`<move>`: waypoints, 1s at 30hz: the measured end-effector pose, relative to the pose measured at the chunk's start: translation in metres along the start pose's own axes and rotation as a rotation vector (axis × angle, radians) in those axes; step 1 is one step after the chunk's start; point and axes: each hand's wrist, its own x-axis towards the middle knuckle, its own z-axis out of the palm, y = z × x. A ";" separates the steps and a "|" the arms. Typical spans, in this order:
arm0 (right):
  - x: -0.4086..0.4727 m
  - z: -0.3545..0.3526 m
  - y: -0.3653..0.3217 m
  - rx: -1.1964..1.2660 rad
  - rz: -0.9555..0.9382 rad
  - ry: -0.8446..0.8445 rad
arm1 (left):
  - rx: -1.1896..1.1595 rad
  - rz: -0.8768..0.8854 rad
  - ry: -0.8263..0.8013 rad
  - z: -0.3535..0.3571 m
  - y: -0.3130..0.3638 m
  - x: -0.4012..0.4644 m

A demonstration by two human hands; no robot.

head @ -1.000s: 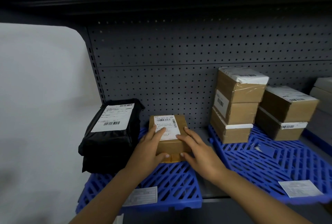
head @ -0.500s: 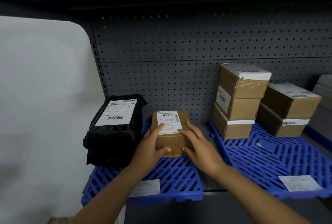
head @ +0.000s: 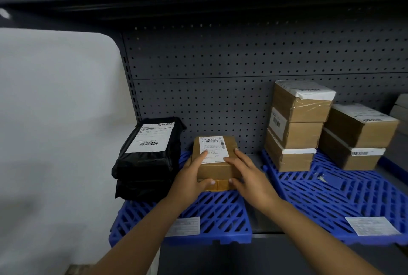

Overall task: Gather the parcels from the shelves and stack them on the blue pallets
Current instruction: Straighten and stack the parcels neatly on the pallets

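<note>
— Hands first: how do they lie?

— Both are on the small brown parcel (head: 215, 160). The left hand (head: 191, 177) grips its left side, index finger laid straight over the white label (head: 213, 148) on top, thumb hooked across the near face. The right hand (head: 248, 174) holds the right side the same way, fingers spread over the top, thumb curled round the near lower edge. The two thumbs almost meet at the front of the box.

— And where does that parcel sit?

— On the left blue pallet (head: 220, 215), toward its 12 o'clock end, close to the grey pegboard back (head: 220, 58) of the shelf.

— What's around it?

— At its 9 o'clock, just beside it, two black poly-bag parcels (head: 148, 164) stacked, a barcoded label on the upper one. At 3 o'clock, apart across a strip of bare shelf, the right blue pallet (head: 344, 195) carries a stack of three cardboard boxes (head: 295, 127), and next to that a stack of two cardboard boxes (head: 357, 138).

— Anything loose on the pallets?

— A paper slip (head: 184, 226) at the 6 o'clock edge of the left pallet, and a second slip (head: 372, 226) near the front of the right one.
</note>
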 end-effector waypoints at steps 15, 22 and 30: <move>-0.003 -0.006 0.002 -0.018 0.044 -0.013 | 0.081 -0.069 -0.155 -0.004 0.008 0.002; -0.003 -0.012 -0.001 -0.089 0.036 -0.016 | 0.083 -0.057 -0.084 -0.001 0.012 -0.003; -0.020 -0.039 -0.006 -0.030 -0.062 0.055 | 0.135 0.070 0.102 -0.016 0.039 -0.032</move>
